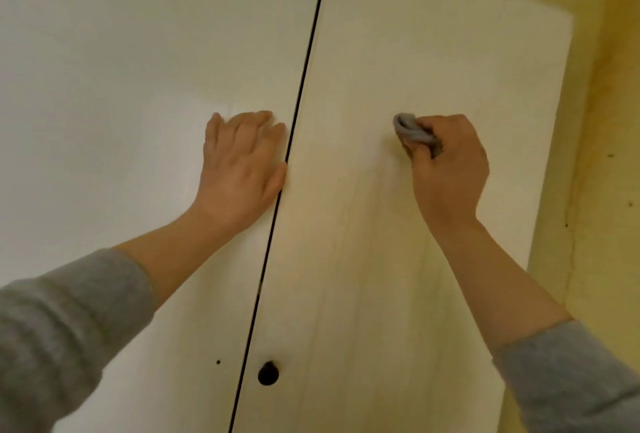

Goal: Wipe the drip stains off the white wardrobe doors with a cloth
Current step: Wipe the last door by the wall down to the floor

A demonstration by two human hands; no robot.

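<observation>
Here, seen from a head-worn camera tilted upward, two white wardrobe doors fill the frame. At the far left a grey left sleeve (62, 335) reaches up and inward, pushed back from a bare forearm. The left hand (242, 162) lies flat on the left door (121, 69), its grip open, fingers straight and slightly spread, holding nothing. Its thumb and forefinger sit right at the door's inner edge. A thin dark gap (304, 76) runs between the doors, slanting from the top centre down towards the lower left. Low on the left door, just beside the gap, is a small dark dot (218, 362). Just across the gap, low on the right door (433, 52), sits a round dark knob (268, 373). Faint vertical drip streaks (353, 225) run down the middle of the right door. Above them is the grey cloth (412, 131), bunched into a wad and pressed against the door. The right hand (450, 169) has its grip closed tightly around the cloth, fingers curled, with part of the wad poking out at the upper left. A grey right sleeve (568, 380) enters from the lower right corner. Beyond the door's outer edge is a yellow wall (606, 121) with a few dark specks.
</observation>
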